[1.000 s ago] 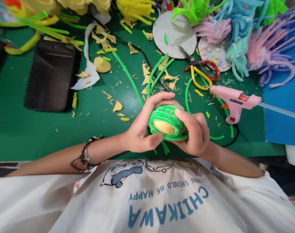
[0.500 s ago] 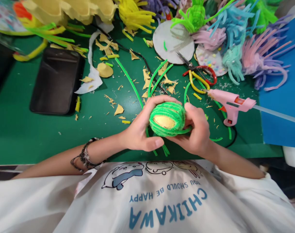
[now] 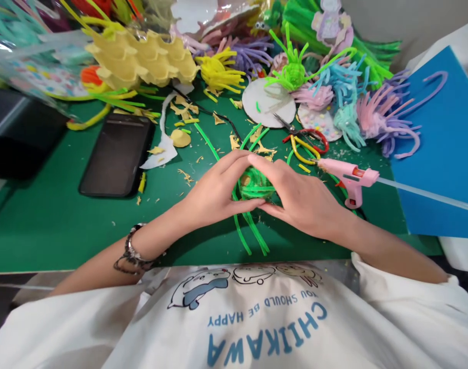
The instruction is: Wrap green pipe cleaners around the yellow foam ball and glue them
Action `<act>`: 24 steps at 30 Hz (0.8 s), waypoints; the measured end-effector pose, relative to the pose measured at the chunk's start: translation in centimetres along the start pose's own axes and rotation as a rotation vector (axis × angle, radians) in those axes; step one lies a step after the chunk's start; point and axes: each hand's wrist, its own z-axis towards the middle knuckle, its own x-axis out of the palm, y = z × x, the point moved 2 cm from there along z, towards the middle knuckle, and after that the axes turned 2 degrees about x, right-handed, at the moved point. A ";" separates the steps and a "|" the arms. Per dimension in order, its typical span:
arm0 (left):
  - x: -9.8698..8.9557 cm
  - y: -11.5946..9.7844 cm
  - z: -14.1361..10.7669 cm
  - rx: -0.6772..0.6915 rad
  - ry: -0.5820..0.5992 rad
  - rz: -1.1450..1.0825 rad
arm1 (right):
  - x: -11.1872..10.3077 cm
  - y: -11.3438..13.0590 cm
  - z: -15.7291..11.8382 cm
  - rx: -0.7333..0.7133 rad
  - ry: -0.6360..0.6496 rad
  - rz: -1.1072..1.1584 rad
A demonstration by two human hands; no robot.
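Over the green counter (image 3: 203, 243), we cupped the pipe-cleaner-wrapped ball (image 3: 257, 183) between left hand (image 3: 218, 188) and right hand (image 3: 305, 199), fingers (image 3: 262, 165) curled partway closed around its sides, apparently to keep the coils (image 3: 259, 190) from loosening.

Green counter (image 3: 64, 236) is bearing: white disc (image 3: 269, 106) at one o'clock, scissors (image 3: 292, 131) at two, pink glue gun (image 3: 344, 171) at three. Black device (image 3: 114, 156) is lying past nine; tan scraps (image 3: 184, 108) are littering eleven.

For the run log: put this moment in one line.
left hand: around green-wrapped form | right hand: around same form | glue gun: on table, right | scissors: on table
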 end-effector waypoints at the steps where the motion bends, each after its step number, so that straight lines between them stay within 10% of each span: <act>1: -0.2 0.0 0.1 -0.014 -0.007 -0.030 | -0.5 -0.1 0.3 0.005 0.008 0.076; 10: -0.2 1.2 -0.1 -0.398 -0.052 -0.569 | -2.8 -1.7 1.0 0.035 -0.043 0.244; 19: -0.3 1.5 0.0 -0.137 -0.196 -0.847 | -3.0 -2.4 1.2 -0.023 -0.124 0.363; 24: 0.0 1.3 -0.4 -0.235 -0.165 -1.078 | -2.6 -2.7 1.4 -0.038 -0.185 0.430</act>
